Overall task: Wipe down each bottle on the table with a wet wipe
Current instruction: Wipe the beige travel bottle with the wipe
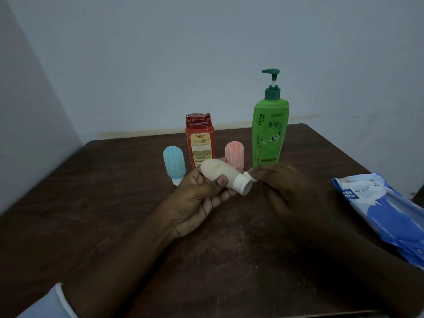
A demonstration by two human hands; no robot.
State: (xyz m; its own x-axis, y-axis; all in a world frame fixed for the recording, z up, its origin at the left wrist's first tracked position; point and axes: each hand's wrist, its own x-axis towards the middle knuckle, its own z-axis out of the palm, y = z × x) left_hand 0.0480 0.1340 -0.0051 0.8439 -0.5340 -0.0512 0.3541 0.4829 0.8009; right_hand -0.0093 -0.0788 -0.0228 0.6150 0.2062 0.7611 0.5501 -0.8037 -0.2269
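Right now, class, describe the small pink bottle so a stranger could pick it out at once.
On the dark brown wooden table, find the tall green plastic pump bottle, the tallest thing there. Between it and the red plastic bottle stands the small pink ribbed bottle. Its pale blue ribbed lookalike stands left of the red one.

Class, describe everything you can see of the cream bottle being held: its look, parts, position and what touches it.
The cream bottle is small, pale and smooth, with a rounded end and a white cap; it looks like soft plastic. It is tilted nearly onto its side, rounded end up-left and cap down-right, and is held above the table. The left hand grips its body. The right hand presses a white wipe against the cap.
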